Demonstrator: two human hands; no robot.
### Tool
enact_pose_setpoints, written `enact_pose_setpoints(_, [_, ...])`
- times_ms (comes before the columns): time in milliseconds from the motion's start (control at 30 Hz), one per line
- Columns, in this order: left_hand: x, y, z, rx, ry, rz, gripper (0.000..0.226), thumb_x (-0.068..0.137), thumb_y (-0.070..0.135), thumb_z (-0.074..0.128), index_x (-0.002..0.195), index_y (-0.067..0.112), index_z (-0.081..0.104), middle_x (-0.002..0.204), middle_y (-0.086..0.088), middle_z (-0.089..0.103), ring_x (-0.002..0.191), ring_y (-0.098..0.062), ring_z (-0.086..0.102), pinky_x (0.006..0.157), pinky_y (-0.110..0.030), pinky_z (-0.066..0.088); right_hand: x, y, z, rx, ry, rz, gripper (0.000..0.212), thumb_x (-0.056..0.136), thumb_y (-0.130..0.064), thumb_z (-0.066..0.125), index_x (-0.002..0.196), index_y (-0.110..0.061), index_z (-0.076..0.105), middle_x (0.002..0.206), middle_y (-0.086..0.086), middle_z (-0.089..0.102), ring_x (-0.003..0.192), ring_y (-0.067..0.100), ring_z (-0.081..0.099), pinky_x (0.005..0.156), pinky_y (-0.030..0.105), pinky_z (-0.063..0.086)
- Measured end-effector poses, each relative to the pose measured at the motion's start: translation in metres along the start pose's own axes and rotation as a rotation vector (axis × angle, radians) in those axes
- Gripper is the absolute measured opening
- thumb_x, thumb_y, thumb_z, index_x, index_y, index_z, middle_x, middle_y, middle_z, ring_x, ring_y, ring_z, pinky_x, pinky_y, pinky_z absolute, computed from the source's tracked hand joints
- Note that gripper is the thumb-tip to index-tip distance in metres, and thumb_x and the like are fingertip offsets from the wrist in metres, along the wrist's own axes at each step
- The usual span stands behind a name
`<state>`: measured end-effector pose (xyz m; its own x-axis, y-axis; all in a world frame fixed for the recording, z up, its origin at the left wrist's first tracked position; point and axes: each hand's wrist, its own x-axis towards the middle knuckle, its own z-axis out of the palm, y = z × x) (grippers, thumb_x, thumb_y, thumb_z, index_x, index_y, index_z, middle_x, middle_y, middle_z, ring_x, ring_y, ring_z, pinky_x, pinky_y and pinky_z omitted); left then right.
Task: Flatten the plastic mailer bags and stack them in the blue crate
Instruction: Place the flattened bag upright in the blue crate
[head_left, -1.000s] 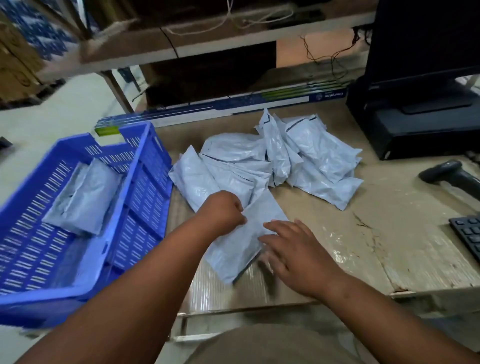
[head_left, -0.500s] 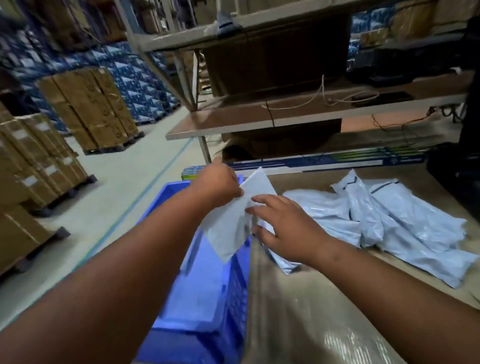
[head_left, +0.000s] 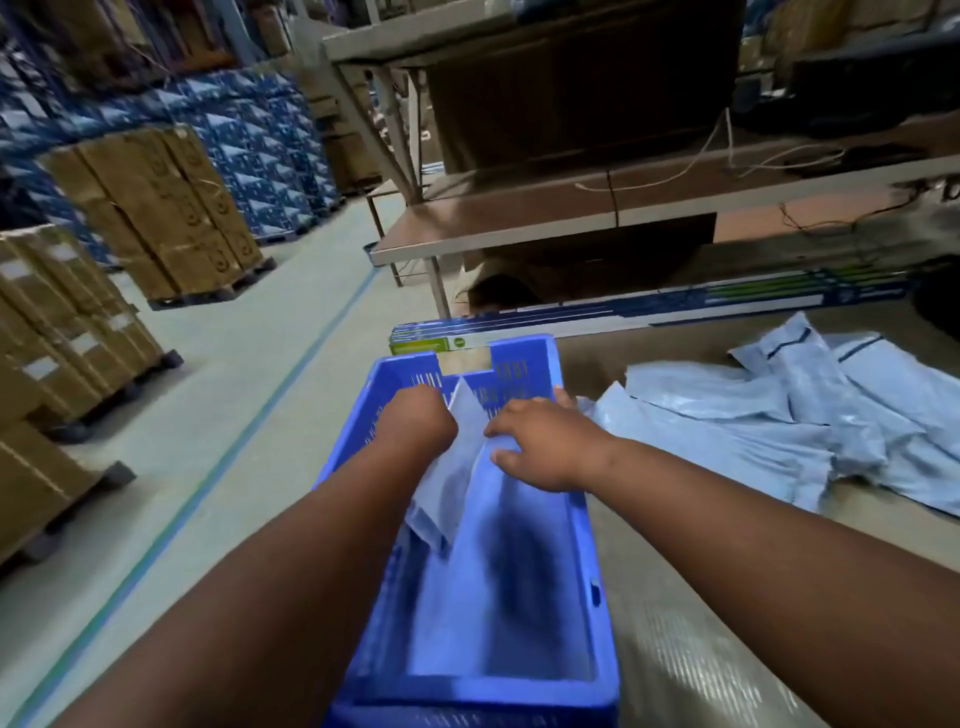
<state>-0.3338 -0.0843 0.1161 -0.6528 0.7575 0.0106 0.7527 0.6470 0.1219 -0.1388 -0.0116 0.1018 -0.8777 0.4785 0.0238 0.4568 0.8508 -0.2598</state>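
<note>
You've got one mailer bag (head_left: 457, 467) over the blue crate (head_left: 582, 525), your left hand (head_left: 415, 418) curled on its top edge, your right hand (head_left: 545, 447) pinching the other side with fingers (head_left: 501, 427) bent; the remaining bags (head_left: 753, 426) sit on the surface (head_left: 675, 649) beside it.

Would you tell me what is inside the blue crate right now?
A grey mailer bag gripped by both hands, left hand and right hand, over the blue crate; the blurred floor beneath is mostly hidden.

Grey mailer (head_left: 457, 467) tilted inside blue crate (head_left: 582, 561)
</note>
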Motion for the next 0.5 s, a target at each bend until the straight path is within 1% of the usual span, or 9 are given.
enact_pose_setpoints(33, [0.001, -0.003, 0.006, -0.009, -0.004, -0.01, 0.005, 0.088, 0.021, 0.057, 0.086, 0.018, 0.06, 0.099, -0.008, 0.068, 0.087, -0.031, 0.062, 0.069, -0.035, 0.049, 0.003, -0.002, 0.002, -0.026, -0.011, 0.011, 0.045, 0.101, -0.052, 0.05, 0.143, -0.038, 0.057, 0.144, -0.004, 0.054, 0.138, 0.027, 0.048, 0.126, 0.065, 0.001])
enact_pose_setpoints(67, [0.004, -0.005, 0.013, -0.012, -0.008, -0.023, 0.008, 0.089, 0.021, 0.057, 0.092, 0.017, 0.063, 0.105, -0.009, 0.069, 0.093, -0.033, 0.065, 0.072, -0.036, 0.052, 0.005, -0.003, 0.005, -0.055, -0.017, 0.024, 0.044, 0.1, -0.053, 0.05, 0.141, -0.038, 0.058, 0.143, -0.004, 0.056, 0.136, 0.027, 0.049, 0.127, 0.065, 0.0])
enact_pose_setpoints(133, [0.009, -0.008, 0.025, -0.025, 0.011, -0.056, 0.022, 0.098, 0.028, 0.052, 0.107, 0.015, 0.067, 0.113, -0.011, 0.069, 0.107, -0.035, 0.068, 0.082, -0.041, 0.055, 0.006, -0.004, 0.008, -0.094, -0.014, 0.047, 0.045, 0.099, -0.056, 0.05, 0.139, -0.037, 0.06, 0.141, -0.005, 0.058, 0.135, 0.026, 0.051, 0.127, 0.062, 0.0])
enact_pose_setpoints(200, [0.009, -0.01, 0.034, -0.033, 0.046, -0.075, 0.041, 0.108, 0.038, 0.038, 0.12, 0.012, 0.068, 0.121, -0.014, 0.069, 0.118, -0.038, 0.065, 0.092, -0.045, 0.054, 0.005, -0.002, 0.01, -0.105, 0.006, 0.062, 0.045, 0.098, -0.057, 0.049, 0.137, -0.037, 0.061, 0.141, -0.006, 0.06, 0.134, 0.024, 0.052, 0.129, 0.059, 0.001])
enact_pose_setpoints(233, [0.01, -0.012, 0.038, -0.026, 0.057, -0.075, 0.046, 0.11, 0.038, 0.034, 0.126, 0.011, 0.067, 0.125, -0.015, 0.069, 0.123, -0.038, 0.063, 0.096, -0.047, 0.053, 0.005, -0.001, 0.011, -0.109, 0.016, 0.063, 0.045, 0.098, -0.057, 0.05, 0.137, -0.037, 0.061, 0.141, -0.007, 0.061, 0.133, 0.023, 0.053, 0.129, 0.057, 0.001])
enact_pose_setpoints(267, [0.012, -0.015, 0.042, -0.012, 0.063, -0.077, 0.045, 0.111, 0.036, 0.034, 0.131, 0.011, 0.065, 0.128, -0.015, 0.068, 0.126, -0.038, 0.062, 0.098, -0.048, 0.053, 0.004, 0.0, 0.011, -0.11, 0.025, 0.062, 0.045, 0.098, -0.057, 0.05, 0.137, -0.037, 0.061, 0.141, -0.008, 0.062, 0.133, 0.022, 0.053, 0.13, 0.055, 0.001])
enact_pose_setpoints(333, [0.016, -0.02, 0.046, 0.029, 0.044, -0.086, 0.041, 0.106, 0.028, 0.042, 0.142, 0.014, 0.059, 0.133, -0.014, 0.065, 0.125, -0.038, 0.063, 0.095, -0.049, 0.056, 0.003, 0.001, 0.012, -0.091, 0.044, 0.06, 0.044, 0.097, -0.056, 0.051, 0.135, -0.037, 0.062, 0.139, -0.008, 0.063, 0.131, 0.022, 0.054, 0.13, 0.054, 0.002])
enact_pose_setpoints(433, [0.017, -0.024, 0.049, 0.103, -0.012, -0.069, 0.061, 0.097, 0.02, 0.052, 0.157, 0.025, 0.042, 0.143, -0.011, 0.058, 0.122, -0.036, 0.064, 0.092, -0.05, 0.059, 0.003, 0.0, 0.012, -0.075, 0.058, 0.061, 0.043, 0.097, -0.056, 0.05, 0.134, -0.037, 0.063, 0.139, -0.008, 0.064, 0.13, 0.022, 0.056, 0.13, 0.052, 0.003])
enact_pose_setpoints(500, [0.019, -0.026, 0.053, 0.137, -0.012, -0.056, 0.07, 0.095, 0.02, 0.054, 0.161, 0.03, 0.034, 0.137, -0.01, 0.06, 0.117, -0.036, 0.066, 0.088, -0.049, 0.059, 0.004, 0.001, 0.013, -0.08, 0.064, 0.063, 0.044, 0.097, -0.057, 0.049, 0.134, -0.038, 0.063, 0.139, -0.008, 0.064, 0.13, 0.022, 0.056, 0.13, 0.052, 0.004])
